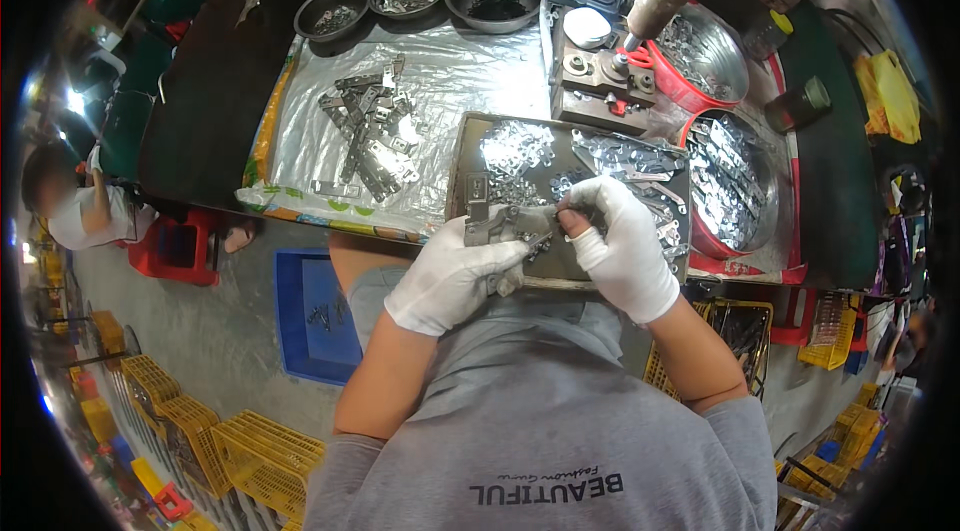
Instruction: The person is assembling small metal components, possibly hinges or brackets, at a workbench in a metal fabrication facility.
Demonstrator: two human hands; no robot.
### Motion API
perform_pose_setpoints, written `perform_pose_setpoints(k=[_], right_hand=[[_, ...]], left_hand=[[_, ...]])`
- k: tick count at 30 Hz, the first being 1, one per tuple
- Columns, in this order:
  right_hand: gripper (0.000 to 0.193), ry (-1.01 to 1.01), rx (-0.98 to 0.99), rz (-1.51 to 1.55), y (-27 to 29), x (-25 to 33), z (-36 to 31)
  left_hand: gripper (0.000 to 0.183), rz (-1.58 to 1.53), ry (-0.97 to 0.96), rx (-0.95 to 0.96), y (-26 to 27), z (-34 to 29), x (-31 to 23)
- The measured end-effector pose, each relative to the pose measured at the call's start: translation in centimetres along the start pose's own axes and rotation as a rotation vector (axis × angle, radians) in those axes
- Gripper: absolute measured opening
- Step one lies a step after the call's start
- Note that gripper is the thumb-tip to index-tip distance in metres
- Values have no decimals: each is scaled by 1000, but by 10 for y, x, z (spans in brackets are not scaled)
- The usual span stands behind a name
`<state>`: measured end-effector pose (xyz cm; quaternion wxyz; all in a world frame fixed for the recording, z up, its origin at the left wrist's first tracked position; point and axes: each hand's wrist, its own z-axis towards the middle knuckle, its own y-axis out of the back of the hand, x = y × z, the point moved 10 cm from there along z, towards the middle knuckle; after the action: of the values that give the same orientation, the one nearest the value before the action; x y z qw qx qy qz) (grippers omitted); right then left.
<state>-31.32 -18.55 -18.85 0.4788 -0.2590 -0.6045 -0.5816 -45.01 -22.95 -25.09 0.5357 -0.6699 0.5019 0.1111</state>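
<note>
My left hand [440, 276], in a white glove, is closed around a flat metal bracket [488, 223] with other metal pieces against it. My right hand [630, 256] is gloved too, with the thumb tip bare. Its thumb and fingers are pinched together beside the bracket, and what they hold is too small to make out. Both hands are over the near edge of a shallow tray [575, 283]. In the tray lie a heap of small shiny parts [515, 149], some little rings [568, 181] and several long metal levers [640, 166].
A press [655, 1] stands over a steel die block [605, 81] behind the tray. Red-rimmed bowls [735, 186] of metal strips are on the right. Loose metal plates [370, 131] lie on silvery sheeting to the left, below dark bowls [492, 1]. A blue bin [305, 316] is on the floor.
</note>
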Motion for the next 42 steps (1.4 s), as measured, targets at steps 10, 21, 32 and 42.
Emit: perform_pose_setpoints(k=[10, 21, 32, 42], right_hand=[[17, -78, -35, 56, 2, -1, -1], [13, -15, -101, -106, 28, -9, 25], [9, 421, 7, -741, -24, -19, 76], [8, 167, 112, -428, -11, -33, 79]], left_hand=[[31, 132, -20, -7, -7, -1, -10], [33, -47, -29, -61, 4, 0, -7], [29, -97, -99, -101, 22, -6, -15], [30, -115, -127, -149, 25, -4, -18]])
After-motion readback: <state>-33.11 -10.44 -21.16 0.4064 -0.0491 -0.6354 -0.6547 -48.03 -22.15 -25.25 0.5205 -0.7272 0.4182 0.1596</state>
